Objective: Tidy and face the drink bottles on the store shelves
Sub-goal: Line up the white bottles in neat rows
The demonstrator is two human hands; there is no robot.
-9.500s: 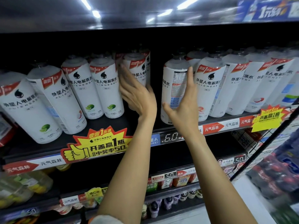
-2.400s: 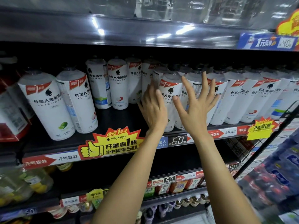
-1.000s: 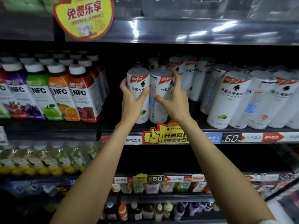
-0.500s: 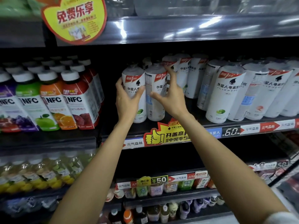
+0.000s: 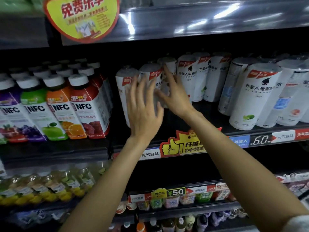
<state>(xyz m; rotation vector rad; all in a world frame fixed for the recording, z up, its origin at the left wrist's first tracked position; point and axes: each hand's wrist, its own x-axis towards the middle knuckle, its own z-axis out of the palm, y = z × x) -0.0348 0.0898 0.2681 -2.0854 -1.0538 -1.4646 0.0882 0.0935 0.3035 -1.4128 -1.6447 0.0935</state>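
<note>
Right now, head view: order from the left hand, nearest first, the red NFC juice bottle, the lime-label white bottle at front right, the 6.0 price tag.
From the left hand:
1. Red NFC juice bottle, just to its left.
2. Lime-label white bottle, well off to the right, front of the shelf.
3. 6.0 price tag, farther right and lower, on the shelf edge.

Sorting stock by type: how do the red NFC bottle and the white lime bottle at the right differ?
The red NFC bottle has a white cap and red berry art; the white lime bottle is taller, plain white, with a lime picture. NFC stands left of the hands, lime right. Both stand upright, labels forward.
</note>
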